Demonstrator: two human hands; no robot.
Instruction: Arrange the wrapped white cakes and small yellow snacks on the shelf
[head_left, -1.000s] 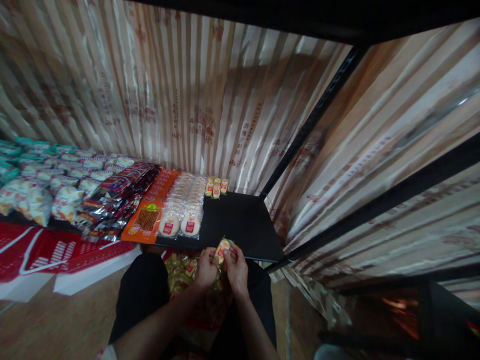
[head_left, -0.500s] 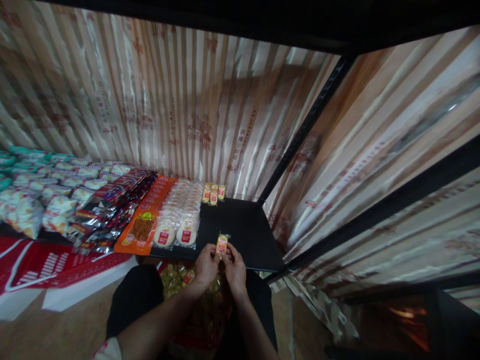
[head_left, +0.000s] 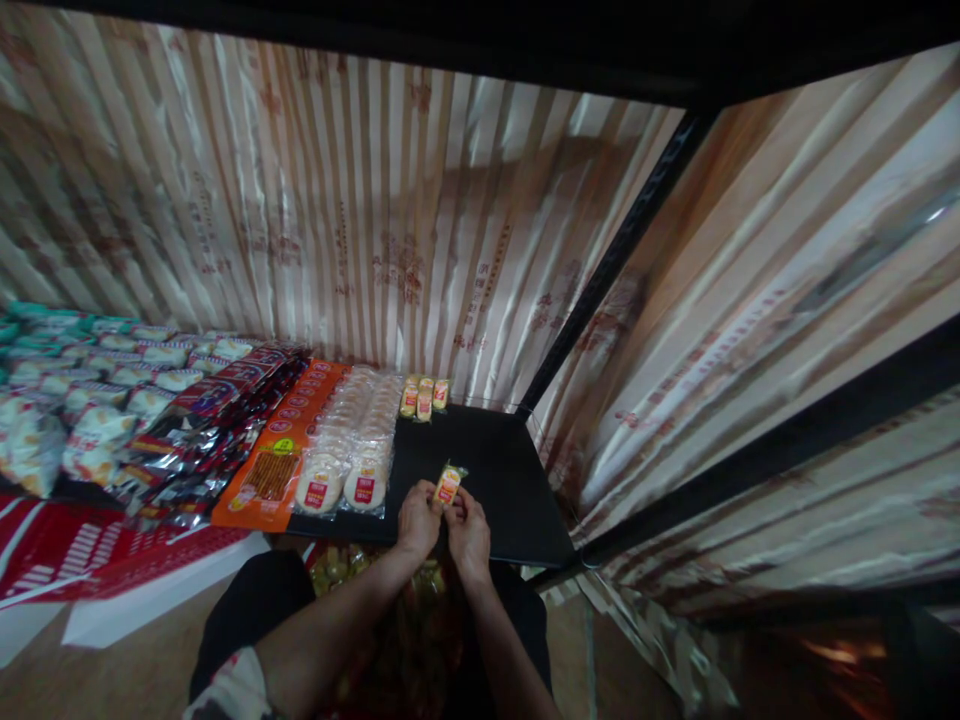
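Between my two hands, over the front of the black shelf [head_left: 495, 450], is a small yellow wrapped snack [head_left: 448, 486] with a red and white label. My left hand [head_left: 418, 520] grips its left side, fingers curled. On its lower right, my right hand [head_left: 469, 530] pinches it too. Several matching yellow snack packs [head_left: 424, 399] sit in a small group at the back of the shelf. Below my forearms, between my knees, is a bag of yellow-green wrapped pieces [head_left: 337, 572], partly hidden by my arms.
Left of the bare shelf part lie rows of round crackers in clear wrap [head_left: 365, 485], an orange pack of sticks [head_left: 270, 475], dark red packets [head_left: 187, 440] and white snack bags [head_left: 101, 440]. A black post [head_left: 615, 260] rises at the right corner. Red-white packaging [head_left: 135, 560] is below left.
The snack in my hands has tilted to the right and risen slightly. The view has shifted a little, so the shelf goods appear lower and further left.
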